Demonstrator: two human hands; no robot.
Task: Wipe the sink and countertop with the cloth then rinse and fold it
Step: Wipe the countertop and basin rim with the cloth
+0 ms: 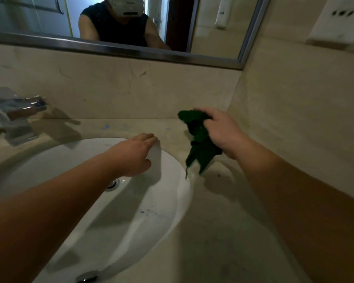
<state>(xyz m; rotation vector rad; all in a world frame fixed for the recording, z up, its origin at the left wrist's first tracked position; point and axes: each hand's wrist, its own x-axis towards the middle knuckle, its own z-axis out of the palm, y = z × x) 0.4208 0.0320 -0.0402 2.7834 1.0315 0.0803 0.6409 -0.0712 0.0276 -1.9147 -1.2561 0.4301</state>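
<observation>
A dark green cloth (200, 148) hangs bunched from my right hand (223, 129), just above the beige countertop (223, 231) to the right of the sink. Its lower end dangles near the basin's right rim. The white oval sink (143, 211) fills the lower middle, with a chrome drain (113, 183) at its centre and a few blue specks on its wall. My left hand (135, 154) reaches over the basin, fingers together, resting on the far right rim and holding nothing.
A chrome faucet (18, 115) stands at the far left on the counter. A mirror (114, 27) with a metal frame runs along the back wall. The right side wall (294, 119) closes in beside the counter. A white wall fixture (335, 21) sits at the upper right.
</observation>
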